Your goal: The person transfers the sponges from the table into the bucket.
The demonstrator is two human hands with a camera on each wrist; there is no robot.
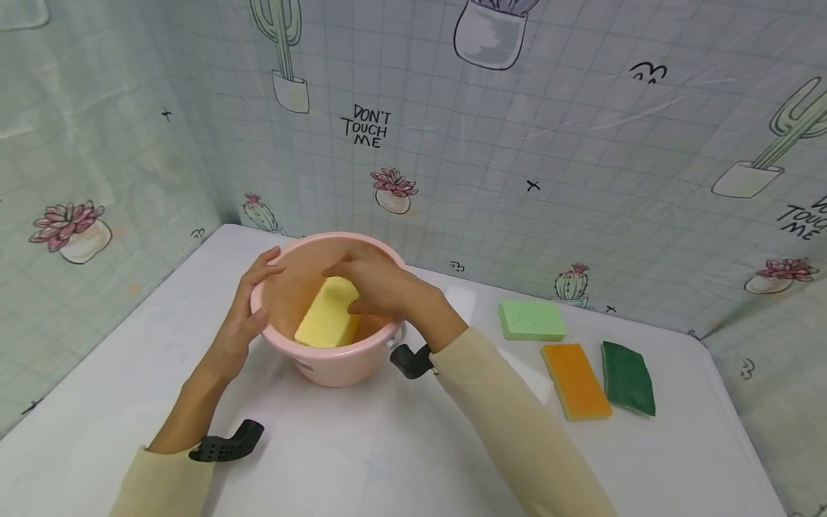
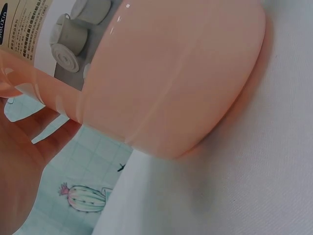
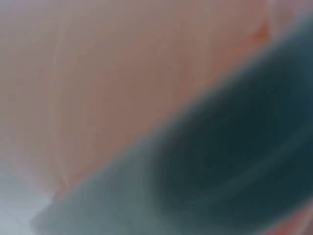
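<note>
A pink plastic bucket point(image 1: 342, 368) stands on the white table, its mouth tipped slightly into view. My left hand point(image 1: 232, 330) holds its rim from the left, fingers along the far part and thumb on the near part. The left wrist view shows that hand point(image 2: 19, 161) beside the bucket's smooth wall point(image 2: 171, 73) and printed label. Inside the bucket lies a thick yellow sponge point(image 1: 326, 316), slanted. My right hand point(image 1: 377, 283) reaches in over the rim and grips the sponge, fingers at its far end and thumb at its right side. Blur and a dark shape fill most of the right wrist view.
To the right on the table point(image 1: 400, 459) lie a light green sponge point(image 1: 532, 321), an orange sponge point(image 1: 576, 382) and a dark green scouring pad point(image 1: 628, 378). A cactus-print cloth point(image 1: 452, 143) hangs close behind the bucket and along both sides.
</note>
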